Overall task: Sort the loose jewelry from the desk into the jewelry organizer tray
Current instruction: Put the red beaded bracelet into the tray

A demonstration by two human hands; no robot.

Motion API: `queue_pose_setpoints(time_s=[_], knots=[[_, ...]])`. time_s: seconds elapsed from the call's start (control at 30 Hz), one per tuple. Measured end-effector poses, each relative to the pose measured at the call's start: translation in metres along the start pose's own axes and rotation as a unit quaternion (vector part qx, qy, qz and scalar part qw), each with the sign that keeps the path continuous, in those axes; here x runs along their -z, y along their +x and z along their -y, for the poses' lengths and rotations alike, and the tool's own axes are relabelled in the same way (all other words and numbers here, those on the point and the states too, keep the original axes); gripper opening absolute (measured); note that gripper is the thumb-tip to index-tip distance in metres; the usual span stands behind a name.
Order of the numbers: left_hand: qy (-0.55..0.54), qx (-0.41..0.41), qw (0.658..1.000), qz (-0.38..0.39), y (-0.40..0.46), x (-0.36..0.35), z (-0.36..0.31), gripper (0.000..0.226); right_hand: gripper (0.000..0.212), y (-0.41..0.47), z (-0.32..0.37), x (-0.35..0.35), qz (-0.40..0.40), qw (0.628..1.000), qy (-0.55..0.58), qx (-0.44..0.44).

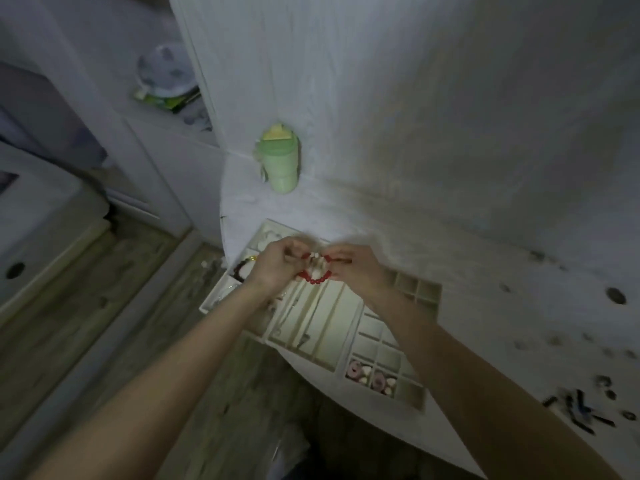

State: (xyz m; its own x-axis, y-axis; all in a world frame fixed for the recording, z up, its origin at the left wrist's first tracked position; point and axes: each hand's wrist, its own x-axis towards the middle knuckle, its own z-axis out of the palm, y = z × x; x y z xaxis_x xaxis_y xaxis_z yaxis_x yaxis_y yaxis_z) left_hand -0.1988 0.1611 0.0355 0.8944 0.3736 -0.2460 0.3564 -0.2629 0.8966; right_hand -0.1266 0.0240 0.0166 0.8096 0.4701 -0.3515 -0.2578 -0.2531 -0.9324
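Observation:
A red bead bracelet (319, 279) with pale beads at its top is stretched between my two hands above the cream jewelry organizer tray (429, 292). My left hand (273, 265) pinches its left side and my right hand (353, 268) pinches its right side. The tray lies on the white desk (485, 271), with long slots in its middle and small square cells at its right. Two cells at the front right hold pink and white pieces (372, 375). A dark bead bracelet (242, 268) lies in a left compartment, partly hidden by my left hand.
A green lidded cup (281, 164) stands in the desk's back corner against the wall. Several small dark pieces of jewelry (588, 403) lie scattered on the desk at the right. The desk's rounded edge runs past the tray's left and front, with wooden floor below.

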Motion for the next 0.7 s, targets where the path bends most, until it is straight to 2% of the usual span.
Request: queue_pose_setpoints(time_s=[0.13,0.2,0.33,0.47,0.6,0.7], knots=[[0.018,0.010,1.000,-0.004,0.022,0.028,0.021,0.029,0.035,0.028,-0.007,-0.034,0.009,0.999,0.044,0.018],[0.031,0.015,0.999,-0.016,0.035,0.036,0.028,0.031,0.033,0.039,-0.008,-0.045,-0.012,0.999,0.031,0.013],[0.077,0.022,0.997,0.003,0.064,0.043,0.042,0.035,0.028,0.062,-0.009,-0.062,-0.076,0.987,-0.144,0.011],[0.129,0.004,0.991,0.029,0.087,0.044,0.051,0.037,0.029,0.078,-0.007,-0.068,-0.081,0.966,-0.245,0.014],[0.161,-0.021,0.985,0.060,0.094,0.038,0.060,0.039,0.031,0.088,-0.011,-0.072,-0.044,0.923,-0.381,0.022],[0.222,-0.067,0.970,0.078,0.093,0.035,0.069,0.039,0.027,0.090,-0.015,-0.074,0.000,0.852,-0.523,0.031]])
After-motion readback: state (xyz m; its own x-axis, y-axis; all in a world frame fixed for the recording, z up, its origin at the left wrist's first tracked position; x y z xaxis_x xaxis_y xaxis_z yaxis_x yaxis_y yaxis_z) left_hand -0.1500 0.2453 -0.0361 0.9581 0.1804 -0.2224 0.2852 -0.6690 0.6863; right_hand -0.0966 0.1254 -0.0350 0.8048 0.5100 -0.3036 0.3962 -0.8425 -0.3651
